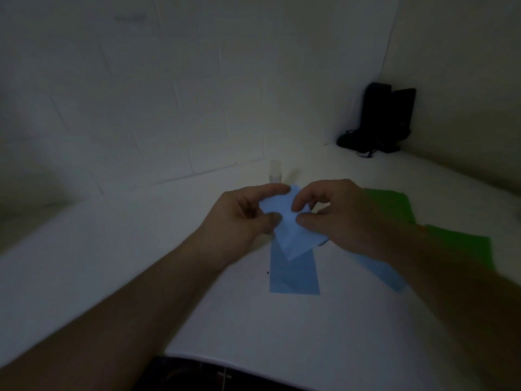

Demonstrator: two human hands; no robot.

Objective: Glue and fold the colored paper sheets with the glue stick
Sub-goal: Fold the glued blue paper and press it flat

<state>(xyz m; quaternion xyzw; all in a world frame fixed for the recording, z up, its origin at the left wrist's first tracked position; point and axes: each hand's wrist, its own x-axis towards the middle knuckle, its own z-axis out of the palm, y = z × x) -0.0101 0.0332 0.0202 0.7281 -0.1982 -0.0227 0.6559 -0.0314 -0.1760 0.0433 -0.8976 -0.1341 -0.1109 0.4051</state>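
Left hand (248, 213) and right hand (327, 213) both pinched 1 folded blue paper piece (290, 232) at frame centre, raised over the white worktop (112, 263). A flat blue sheet (294, 275) lay directly below it; another blue sheet (383, 273) lay beneath the right forearm. Green sheets (456, 244) lay at the right. The glue stick (275, 172) stood upright just behind the hands. A black object (383, 119) sat upper right.

white table (197, 292) carries blue sheets (294, 277), green sheets (456, 249), a clear tube (275, 172), dark object (380, 122).
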